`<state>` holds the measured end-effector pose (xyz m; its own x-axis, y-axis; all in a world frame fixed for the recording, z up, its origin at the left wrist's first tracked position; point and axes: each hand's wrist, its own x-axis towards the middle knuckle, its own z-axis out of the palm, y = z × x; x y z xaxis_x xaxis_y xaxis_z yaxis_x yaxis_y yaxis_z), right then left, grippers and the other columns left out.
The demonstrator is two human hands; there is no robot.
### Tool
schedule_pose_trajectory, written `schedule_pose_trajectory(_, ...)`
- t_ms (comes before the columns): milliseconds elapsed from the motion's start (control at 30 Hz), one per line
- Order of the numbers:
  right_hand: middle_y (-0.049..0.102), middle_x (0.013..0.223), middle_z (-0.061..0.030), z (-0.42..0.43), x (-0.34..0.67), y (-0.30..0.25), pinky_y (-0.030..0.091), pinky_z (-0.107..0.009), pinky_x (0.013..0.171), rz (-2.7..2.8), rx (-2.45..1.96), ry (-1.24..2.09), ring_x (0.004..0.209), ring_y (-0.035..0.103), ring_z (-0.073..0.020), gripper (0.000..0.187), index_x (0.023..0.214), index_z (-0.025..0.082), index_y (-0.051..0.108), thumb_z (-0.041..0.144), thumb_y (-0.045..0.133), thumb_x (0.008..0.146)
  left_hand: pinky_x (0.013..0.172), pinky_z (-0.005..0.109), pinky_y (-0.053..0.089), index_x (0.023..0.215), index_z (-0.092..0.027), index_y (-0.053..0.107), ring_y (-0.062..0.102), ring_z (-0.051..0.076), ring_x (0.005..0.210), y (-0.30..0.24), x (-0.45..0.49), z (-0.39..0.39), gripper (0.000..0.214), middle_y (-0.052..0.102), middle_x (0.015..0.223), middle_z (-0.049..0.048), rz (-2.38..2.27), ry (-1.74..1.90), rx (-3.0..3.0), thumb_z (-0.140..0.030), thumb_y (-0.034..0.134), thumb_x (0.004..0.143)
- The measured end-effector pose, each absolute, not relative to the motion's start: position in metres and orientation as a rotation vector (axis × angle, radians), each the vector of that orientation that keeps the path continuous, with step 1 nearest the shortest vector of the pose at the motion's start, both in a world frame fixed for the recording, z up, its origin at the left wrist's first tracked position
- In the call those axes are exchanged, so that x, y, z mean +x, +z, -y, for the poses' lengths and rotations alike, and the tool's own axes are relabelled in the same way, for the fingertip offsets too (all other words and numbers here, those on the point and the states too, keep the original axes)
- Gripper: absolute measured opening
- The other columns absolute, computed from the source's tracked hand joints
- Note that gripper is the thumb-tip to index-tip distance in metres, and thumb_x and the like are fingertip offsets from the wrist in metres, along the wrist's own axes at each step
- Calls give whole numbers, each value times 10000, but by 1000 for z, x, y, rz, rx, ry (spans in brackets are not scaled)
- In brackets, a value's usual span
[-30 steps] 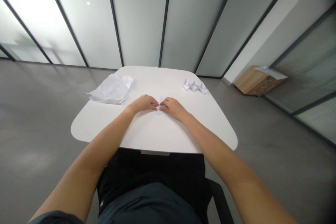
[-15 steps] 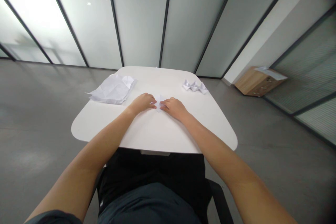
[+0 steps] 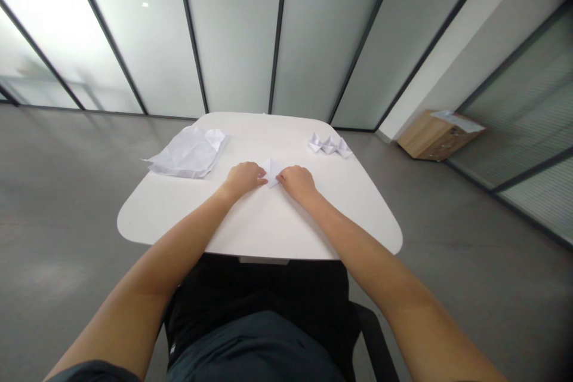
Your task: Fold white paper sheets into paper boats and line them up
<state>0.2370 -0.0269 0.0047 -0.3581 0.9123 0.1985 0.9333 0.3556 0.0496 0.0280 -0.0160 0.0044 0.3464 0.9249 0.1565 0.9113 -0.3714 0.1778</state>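
A small folded piece of white paper point(image 3: 271, 172) lies near the middle of the white table point(image 3: 273, 224), its upper point facing away from me. My left hand point(image 3: 245, 178) grips its left side, the thumb nearer to me and the fingers curled. On the other side, my right hand point(image 3: 297, 181) pinches the right edge with fingers bent closely together. Parts of the paper's sides are hidden under the fingers of both hands.
A stack of creased white paper sheets point(image 3: 188, 152) lies at the table's left. Three folded paper shapes point(image 3: 329, 145) stand in a row at the right. A cardboard box point(image 3: 439, 136) sits on the floor by the frosted glass wall. A chair armrest point(image 3: 375, 340) is at my right.
My fingers have drawn back a little from the paper's middle and my hands are slightly farther apart. More of the folded paper shows between them. The view has shifted slightly.
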Motion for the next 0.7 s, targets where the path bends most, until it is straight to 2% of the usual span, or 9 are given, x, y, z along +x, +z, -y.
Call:
schedule_pose_trajectory(167,799,1048,-194,23,246,3,514,-360,870,2392,-1822,-217,1016,735,-298,347,1042,174,839,398,574,1055,852,386,540,1105,-314,820,725,320,1023,4,27,15,360,783,1158,88,-1832,302,2507,-583,730,884)
schedule_pose_trajectory(333,802,1072,-128,16,255,-3,509,-340,884,2359,-1839,-146,1051,726,-276,314,1053,227,831,418,582,1046,860,375,542,1087,-280,791,722,303,1022,0,21,11,433,778,1135,81,-1873,357,2504,-641,737,854)
schedule_pose_trajectory(500,794,1168,-97,10,262,-8,478,-322,990,2351,-1706,-2,1152,687,-251,255,1144,235,803,382,630,1027,972,370,522,1185,-215,729,701,290,1128,-8,15,2,367,762,1206,101,-1772,459,2499,-476,708,927)
schedule_pose_trajectory(700,786,1182,-76,0,266,-19,489,-358,1011,2201,-1618,130,1130,684,-257,422,1332,223,704,356,761,936,1027,389,513,1425,-189,569,680,298,1172,-19,13,-9,668,736,1233,122,-1695,667,2332,-344,821,826)
